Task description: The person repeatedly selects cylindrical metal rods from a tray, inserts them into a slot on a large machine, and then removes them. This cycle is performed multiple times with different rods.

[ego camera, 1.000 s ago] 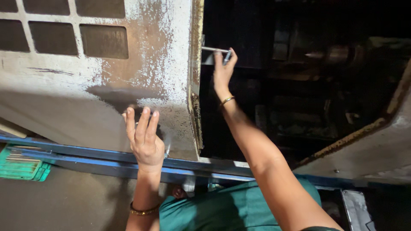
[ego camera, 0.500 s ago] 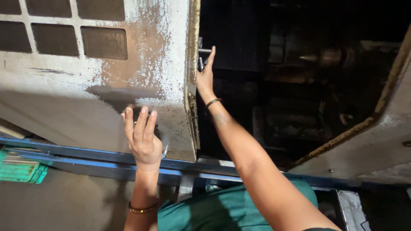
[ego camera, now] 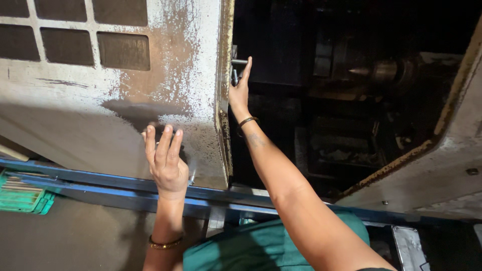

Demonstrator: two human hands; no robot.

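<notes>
Left hand [ego camera: 164, 161]: open, fingers together, palm flat on worn white machine door [ego camera: 100, 105], low, near its rusty edge | Right hand [ego camera: 239, 86]: reaching up at door edge, fingers on a metal handle [ego camera: 238, 63] just above the palm; grip closure cannot tell | Blue rail [ego camera: 100, 180] below left wrist.

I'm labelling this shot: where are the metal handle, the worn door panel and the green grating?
metal handle [ego camera: 239, 62], head view, its bar.
worn door panel [ego camera: 75, 115], head view, bare face.
green grating [ego camera: 20, 196], head view, its slats.
</notes>
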